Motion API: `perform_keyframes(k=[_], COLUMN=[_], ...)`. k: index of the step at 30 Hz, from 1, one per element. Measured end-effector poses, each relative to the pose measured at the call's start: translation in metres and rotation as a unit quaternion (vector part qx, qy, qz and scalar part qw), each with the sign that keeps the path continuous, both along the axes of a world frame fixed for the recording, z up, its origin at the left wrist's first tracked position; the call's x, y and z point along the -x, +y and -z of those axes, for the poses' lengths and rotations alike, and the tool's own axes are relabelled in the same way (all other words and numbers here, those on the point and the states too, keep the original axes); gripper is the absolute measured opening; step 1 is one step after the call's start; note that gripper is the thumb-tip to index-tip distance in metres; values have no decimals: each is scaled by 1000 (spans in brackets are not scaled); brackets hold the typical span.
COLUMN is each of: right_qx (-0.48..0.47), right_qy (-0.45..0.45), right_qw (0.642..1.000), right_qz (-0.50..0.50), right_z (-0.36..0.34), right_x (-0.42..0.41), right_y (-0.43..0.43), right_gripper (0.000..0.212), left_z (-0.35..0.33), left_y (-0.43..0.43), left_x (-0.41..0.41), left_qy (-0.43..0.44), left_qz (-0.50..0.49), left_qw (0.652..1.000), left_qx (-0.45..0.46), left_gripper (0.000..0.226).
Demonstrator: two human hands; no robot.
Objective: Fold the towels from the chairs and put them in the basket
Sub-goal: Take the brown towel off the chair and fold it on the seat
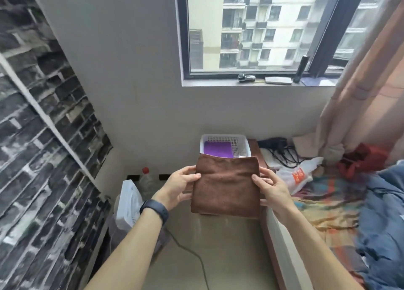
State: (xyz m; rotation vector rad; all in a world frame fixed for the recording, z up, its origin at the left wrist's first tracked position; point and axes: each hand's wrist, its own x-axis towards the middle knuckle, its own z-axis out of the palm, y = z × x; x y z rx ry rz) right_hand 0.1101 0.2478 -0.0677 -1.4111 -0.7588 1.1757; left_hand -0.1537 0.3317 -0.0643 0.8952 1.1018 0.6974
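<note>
A folded brown towel (226,185) is held flat in the air in front of me. My left hand (178,187) grips its left edge, thumb on top. My right hand (272,190) grips its right edge the same way. Just beyond the towel's far edge stands a white perforated basket (241,146) against the wall under the window. A folded purple towel (218,149) lies inside it. The towel hides the basket's near rim.
A bed (328,202) with a colourful sheet, a blue blanket and a white plastic bag (297,173) fills the right side. Left of the basket on the floor are a red-capped bottle (146,180) and a white bag. A cable crosses the floor. A brick-patterned wall runs along the left.
</note>
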Motion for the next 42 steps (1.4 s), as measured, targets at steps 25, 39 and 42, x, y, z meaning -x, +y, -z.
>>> perform_keyframes(k=[25,39,42], right_qx=[325,340,350], right_qy=[-36,-90,-98], right_qw=[940,933,929], right_qz=[-99,-74,-67], right_z=[208,286,294], right_x=[-121,-133,-128], right_y=[383,517,525], right_gripper=[16,34,34], left_z=[185,256,265], left_y=[338,477,484], left_x=[-130,-166,-161], left_qy=[172,289,301], left_qz=[-45,-30,3], left_qw=[957,936,933], left_qx=[231,201,199], left_gripper=[19,37,45])
